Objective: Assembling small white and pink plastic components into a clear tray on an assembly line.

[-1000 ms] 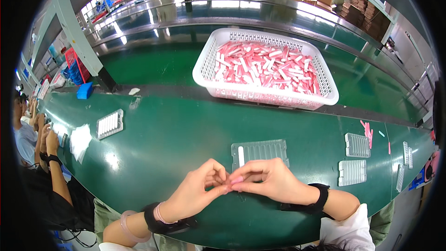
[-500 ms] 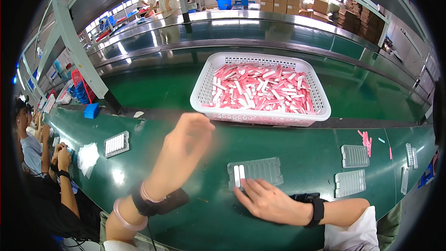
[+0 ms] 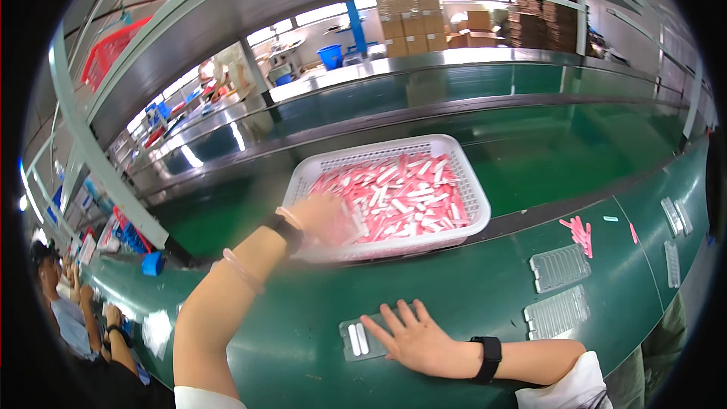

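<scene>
A white perforated basket [image 3: 473, 195] holds a heap of pink-and-white flat sticks [image 3: 401, 193]. My left hand [image 3: 322, 218] reaches over its near left corner into the sticks. Motion smears its fingers, so I cannot make out whether they hold anything. On the green table, a clear slotted tray [image 3: 350, 348] has two white sticks [image 3: 358, 339] standing side by side in its left slots. My right hand [image 3: 424, 342] lies over the rest of that tray, palm down with fingers spread, and hides much of it.
To the right lie two clear slotted trays [image 3: 560, 267], a small pile of pink sticks [image 3: 580, 235] and some narrow clear trays [image 3: 672, 263]. Clear plastic sheets [image 3: 157, 332] are at the left, near people seated along the table. A grey post [image 3: 113, 159] rises at the left.
My left hand has moved from above the table into the basket. The fingers of my right hand have left the white sticks and spread over the tray. The whole view has tilted.
</scene>
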Demonstrator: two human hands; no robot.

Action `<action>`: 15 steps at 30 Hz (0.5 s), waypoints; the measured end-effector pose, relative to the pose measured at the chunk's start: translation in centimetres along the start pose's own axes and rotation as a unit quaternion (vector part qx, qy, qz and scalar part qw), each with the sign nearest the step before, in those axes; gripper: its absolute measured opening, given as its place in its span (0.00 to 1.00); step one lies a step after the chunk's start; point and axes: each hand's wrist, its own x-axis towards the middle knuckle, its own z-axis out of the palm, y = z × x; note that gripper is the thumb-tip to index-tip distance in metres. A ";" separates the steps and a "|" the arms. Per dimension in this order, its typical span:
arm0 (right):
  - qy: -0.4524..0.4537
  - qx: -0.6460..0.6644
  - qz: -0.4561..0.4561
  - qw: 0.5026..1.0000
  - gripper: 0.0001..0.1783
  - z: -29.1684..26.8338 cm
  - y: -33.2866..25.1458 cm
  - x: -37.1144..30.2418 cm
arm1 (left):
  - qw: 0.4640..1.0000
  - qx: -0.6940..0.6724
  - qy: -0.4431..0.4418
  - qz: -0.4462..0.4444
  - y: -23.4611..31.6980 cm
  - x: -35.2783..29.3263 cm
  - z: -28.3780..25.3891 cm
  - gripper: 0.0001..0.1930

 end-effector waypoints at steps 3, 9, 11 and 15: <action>0.019 -0.038 0.001 0.999 0.43 0.6 0.0 -0.1 | 0.982 0.054 0.041 0.174 1.5 2.3 0.1 0.38; 0.034 -0.046 0.001 0.998 0.42 0.5 0.0 0.0 | 0.986 0.010 0.013 0.165 3.5 5.3 1.6 0.28; 0.035 -0.049 -0.001 0.998 0.41 0.5 0.1 -0.1 | 0.980 0.021 0.048 0.193 3.8 5.3 1.6 0.23; 0.024 -0.071 -0.006 0.997 0.40 0.4 0.0 0.0 | 0.960 0.062 0.126 0.243 4.3 5.1 1.8 0.13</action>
